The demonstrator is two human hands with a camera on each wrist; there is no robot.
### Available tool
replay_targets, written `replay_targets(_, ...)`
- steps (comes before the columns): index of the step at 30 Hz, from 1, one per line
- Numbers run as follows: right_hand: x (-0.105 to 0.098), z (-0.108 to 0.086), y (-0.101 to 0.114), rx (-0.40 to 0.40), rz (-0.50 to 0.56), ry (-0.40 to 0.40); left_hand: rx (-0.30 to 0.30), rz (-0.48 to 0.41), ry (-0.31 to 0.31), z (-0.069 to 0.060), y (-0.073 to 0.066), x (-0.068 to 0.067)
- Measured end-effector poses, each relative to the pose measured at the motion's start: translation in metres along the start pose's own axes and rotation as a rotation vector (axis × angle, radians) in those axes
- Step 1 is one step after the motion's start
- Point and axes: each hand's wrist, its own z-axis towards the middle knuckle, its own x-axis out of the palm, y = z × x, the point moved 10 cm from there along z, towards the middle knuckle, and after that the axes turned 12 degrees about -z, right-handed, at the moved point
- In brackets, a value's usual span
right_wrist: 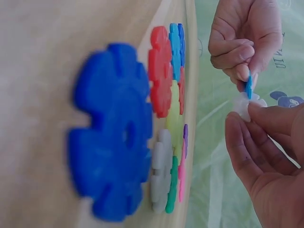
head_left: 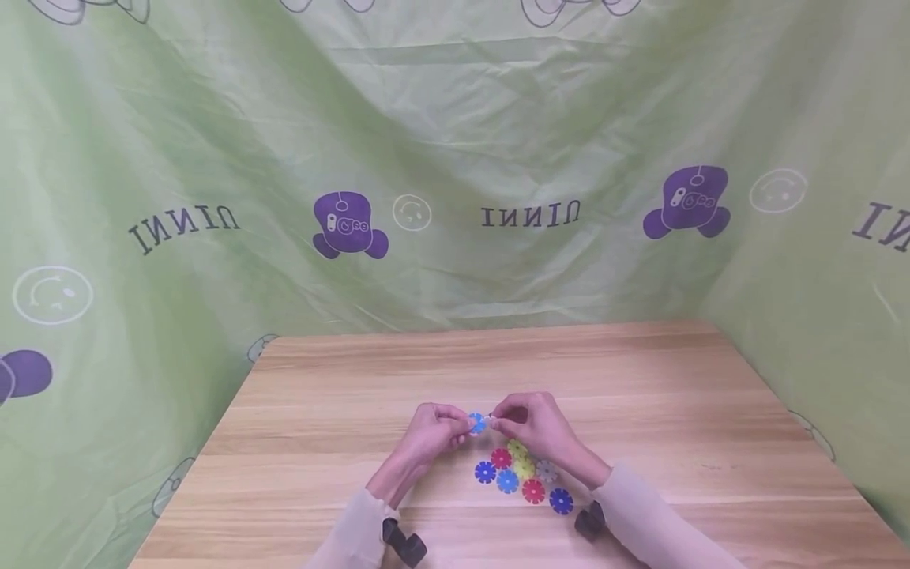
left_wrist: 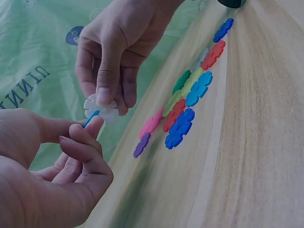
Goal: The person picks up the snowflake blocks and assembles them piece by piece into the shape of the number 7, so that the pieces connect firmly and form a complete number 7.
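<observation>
While the left hand (head_left: 430, 432) pinches a light-blue snowflake disc (head_left: 478, 423), the right hand (head_left: 538, 423) pinches a white disc (left_wrist: 111, 114).
Their edges meet crosswise above a wooden table (head_left: 675, 419).

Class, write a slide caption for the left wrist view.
Left hand pinches a blue disc; right hand, a white disc.

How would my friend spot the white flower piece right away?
Start at the wooden table and find the colourful discs. Just beyond them, the right hand pinches the white flower piece, which meets the light-blue piece in the left hand. It's pale, not blue, and held up, unlike the grey piece on the table.
</observation>
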Motion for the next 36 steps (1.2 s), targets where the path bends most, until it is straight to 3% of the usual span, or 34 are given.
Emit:
replay_targets(4,-0.001,-0.003,-0.003,0.003,0.008,0.007,-0.001,-0.007,0.012,-0.002,0.0,0.003)
replay_targets(12,-0.007,0.0,0.0,-0.08,0.011,0.068,0.008,-0.032,0.039,-0.005,-0.003,0.005)
replay_targets(20,-0.015,0.008,-0.005,-0.101,-0.021,0.128,0.02,0.003,0.024,-0.007,-0.003,-0.009)
replay_targets(26,-0.014,0.015,-0.021,-0.072,-0.105,0.15,0.016,-0.012,0.03,-0.007,0.0,-0.017)
replay_targets(36,-0.007,0.033,-0.054,0.046,-0.188,0.189,0.008,-0.042,0.015,-0.008,0.002,-0.024)
